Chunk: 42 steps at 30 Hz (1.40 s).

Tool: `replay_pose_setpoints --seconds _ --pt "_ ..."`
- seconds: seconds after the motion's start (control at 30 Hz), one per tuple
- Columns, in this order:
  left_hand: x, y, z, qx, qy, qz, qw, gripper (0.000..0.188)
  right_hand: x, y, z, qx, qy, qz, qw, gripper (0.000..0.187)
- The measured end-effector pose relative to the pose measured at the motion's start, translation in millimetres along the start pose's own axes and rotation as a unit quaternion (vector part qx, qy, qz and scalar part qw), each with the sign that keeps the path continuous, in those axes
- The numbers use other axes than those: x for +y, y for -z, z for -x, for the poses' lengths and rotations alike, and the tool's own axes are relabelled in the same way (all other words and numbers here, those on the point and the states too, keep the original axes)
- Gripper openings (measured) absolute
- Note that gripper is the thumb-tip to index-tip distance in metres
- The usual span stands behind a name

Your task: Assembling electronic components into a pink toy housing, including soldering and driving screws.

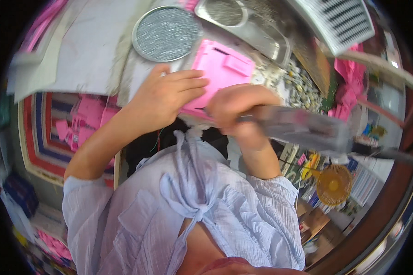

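Note:
A pink plastic panel (225,64) with a raised block lies on the work surface in front of me. My left hand (167,94) rests at its left edge, fingers stretched out and spread over the pink plastic. In my closed right hand (243,105) is an electric screwdriver (303,128), its grey body tilted out to the right with a dark cord at the back. The hand and tool are smeared by motion. The screwdriver's tip is near the panel's lower edge; contact cannot be made out. A round dish (167,34) of small metal screws stands beyond my left hand.
Metal trays (243,27) stand at the back, with a heap of small metal parts (303,87) right of the panel. A white slotted basket (335,23) is at the far right. Pink parts (85,119) lie in a striped-lined box at left; a yellow strainer (333,184) sits lower right.

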<state>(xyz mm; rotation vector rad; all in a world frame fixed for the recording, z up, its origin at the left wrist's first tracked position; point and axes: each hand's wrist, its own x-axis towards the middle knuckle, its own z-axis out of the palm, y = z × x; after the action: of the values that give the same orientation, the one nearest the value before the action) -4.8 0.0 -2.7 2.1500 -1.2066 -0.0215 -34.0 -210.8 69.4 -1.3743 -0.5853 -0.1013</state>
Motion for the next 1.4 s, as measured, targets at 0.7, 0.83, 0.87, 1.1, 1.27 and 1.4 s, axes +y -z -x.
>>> replay_pose_setpoints --seconds 0.7,0.83,0.87,1.1,1.27,1.4 --pt "17.1 -43.1 -69.7 0.046 -0.054 0.011 0.997 0.023 -14.9 79.2 63.9 0.186 -0.052 -0.095 0.976 0.019" --pt "17.3 -47.3 -68.5 0.050 -0.053 0.013 0.997 0.022 -22.4 66.7 71.4 0.153 -0.063 -0.055 0.985 0.018" --pt "17.4 -46.4 -71.9 0.055 -0.056 0.011 0.997 0.022 -22.9 65.4 70.7 0.146 -0.063 -0.030 0.987 0.018" --pt "16.1 -35.9 -81.8 0.130 0.011 -0.053 0.990 0.029 -20.5 69.2 62.6 0.183 -0.027 -0.043 0.982 0.027" --pt "-10.7 -9.5 -110.7 0.127 -0.121 -0.085 0.981 0.042 -58.9 109.1 33.1 0.156 0.065 -0.053 0.984 0.030" --pt "-31.8 60.5 42.8 0.402 0.126 0.069 0.904 0.016 -83.7 135.2 36.3 0.170 0.078 -0.001 0.982 0.024"
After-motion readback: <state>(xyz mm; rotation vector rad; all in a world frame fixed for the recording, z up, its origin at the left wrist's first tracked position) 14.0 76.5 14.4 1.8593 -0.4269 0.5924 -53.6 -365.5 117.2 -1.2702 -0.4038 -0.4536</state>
